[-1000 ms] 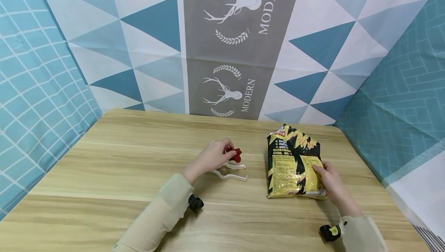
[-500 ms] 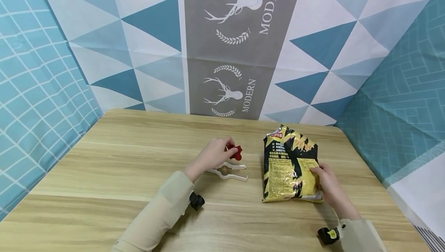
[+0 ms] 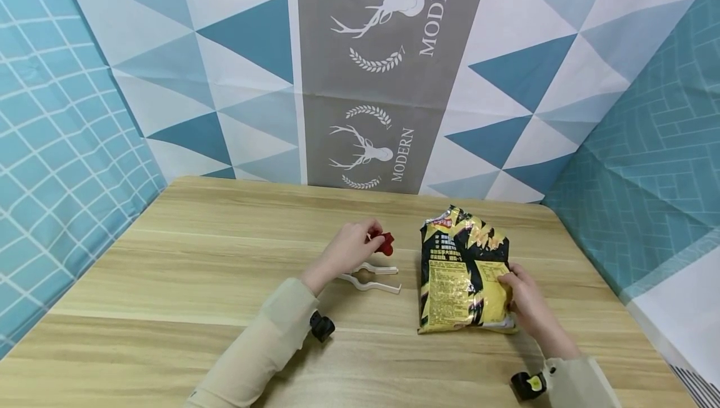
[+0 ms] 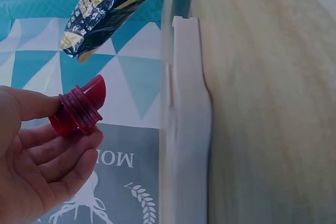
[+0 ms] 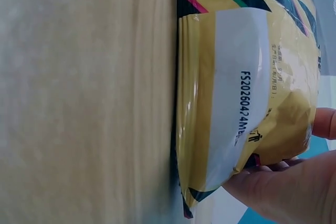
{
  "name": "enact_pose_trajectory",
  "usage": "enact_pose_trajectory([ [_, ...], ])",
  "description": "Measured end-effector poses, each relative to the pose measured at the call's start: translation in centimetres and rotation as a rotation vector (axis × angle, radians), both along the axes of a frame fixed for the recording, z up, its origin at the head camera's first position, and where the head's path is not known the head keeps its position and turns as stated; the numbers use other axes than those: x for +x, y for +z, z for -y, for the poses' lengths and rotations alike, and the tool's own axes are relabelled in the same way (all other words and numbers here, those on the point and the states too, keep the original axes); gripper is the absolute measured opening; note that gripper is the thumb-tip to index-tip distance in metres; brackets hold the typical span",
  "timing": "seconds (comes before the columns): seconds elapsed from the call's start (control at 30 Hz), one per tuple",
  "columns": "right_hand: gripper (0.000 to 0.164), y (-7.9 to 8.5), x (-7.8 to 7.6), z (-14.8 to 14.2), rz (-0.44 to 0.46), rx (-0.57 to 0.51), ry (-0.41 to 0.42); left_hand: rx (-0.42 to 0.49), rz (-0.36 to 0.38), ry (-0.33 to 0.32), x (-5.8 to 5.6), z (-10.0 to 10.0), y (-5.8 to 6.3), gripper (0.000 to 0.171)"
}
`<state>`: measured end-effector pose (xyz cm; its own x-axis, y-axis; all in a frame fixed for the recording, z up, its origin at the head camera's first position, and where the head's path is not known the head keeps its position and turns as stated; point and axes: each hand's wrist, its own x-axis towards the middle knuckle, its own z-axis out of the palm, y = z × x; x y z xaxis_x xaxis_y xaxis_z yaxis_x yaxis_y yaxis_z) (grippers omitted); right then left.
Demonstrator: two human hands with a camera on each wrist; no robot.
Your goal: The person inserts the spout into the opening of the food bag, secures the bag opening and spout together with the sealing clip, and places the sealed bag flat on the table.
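Note:
My left hand (image 3: 350,245) pinches a small red pour spout (image 4: 79,106) between thumb and fingers, above the table. In the left wrist view the spout shows a ribbed collar and a slanted, cut-off end. A white plastic clip (image 3: 378,287) with two long arms lies spread apart just below this hand, its near end partly hidden by the wrist. To the right, a black and yellow snack bag (image 3: 450,280) lies on the table with its crinkled top facing away. My right hand (image 3: 525,298) grips the bag's right side, thumb on its face; the other fingers are mostly hidden behind it.
The wooden table (image 3: 185,270) ends at a patterned wall cloth (image 3: 253,102) at the back. Blue tiled cloth (image 3: 62,114) hangs at the left and teal cloth (image 3: 647,208) at the right. A black wrist camera (image 3: 322,327) sits under the left sleeve.
The right hand has drawn the bag leftward and slightly nearer, towards the left hand. The left hand, still holding the red spout, has shifted a little to the right and away.

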<state>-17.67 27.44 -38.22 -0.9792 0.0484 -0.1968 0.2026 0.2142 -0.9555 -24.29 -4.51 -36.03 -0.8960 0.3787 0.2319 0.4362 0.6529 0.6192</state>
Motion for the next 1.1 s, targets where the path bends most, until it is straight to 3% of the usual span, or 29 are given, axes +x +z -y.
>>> enact_pose_trajectory([
  [0.47, 0.025, 0.1, 0.5, 0.9, -0.001, -0.037, 0.027, 0.085, 0.019, 0.035, -0.6, -0.3, 0.9, 0.02],
  [0.73, 0.03, 0.3, 0.9, 2.0, 0.013, -0.076, 0.009, 0.137, -0.013, 0.031, -1.0, -0.9, 1.8, 0.021],
  [1.1, 0.03, 0.2, 1.1, 2.8, 0.003, -0.076, -0.005, 0.123, 0.0, 0.033, -0.9, -1.9, 2.8, 0.025],
])
